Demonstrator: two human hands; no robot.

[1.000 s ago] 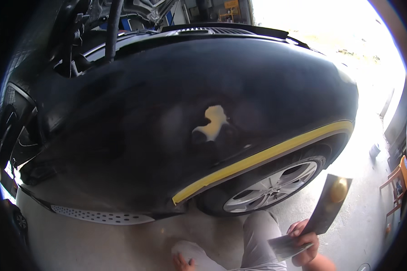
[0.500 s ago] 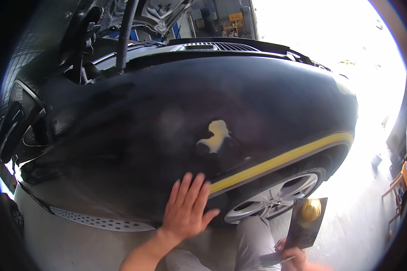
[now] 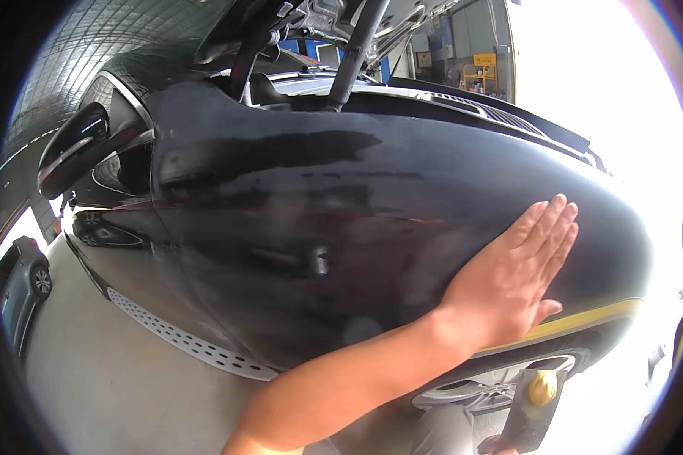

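Note:
My left hand (image 3: 508, 277) lies flat against the black front fender (image 3: 372, 174) of a car, fingers stretched toward the upper right and thumb apart; it holds nothing. The pale yellow patch on the fender does not show now; my hand and forearm cover part of that panel. Below the hand a yellow strip (image 3: 607, 317) follows the wheel arch. At the lower edge my right hand (image 3: 495, 446), mostly cut off, grips a dark flat mixing plate (image 3: 530, 425) with a blob of yellow putty (image 3: 542, 387) on it. The plate stands in front of the wheel (image 3: 470, 394).
The raised hood rests above on a dark strut (image 3: 357, 57). At left are the side mirror (image 3: 76, 152) and a perforated side step (image 3: 182, 334). Another grey car (image 3: 26, 284) stands beyond. A yellow-orange rack (image 3: 479, 76) is in the background; bright light floods the right.
My left hand has slid up and to the right across the fender. The view has shifted left, and the right hand with the plate sits lower. The yellow patch no longer shows.

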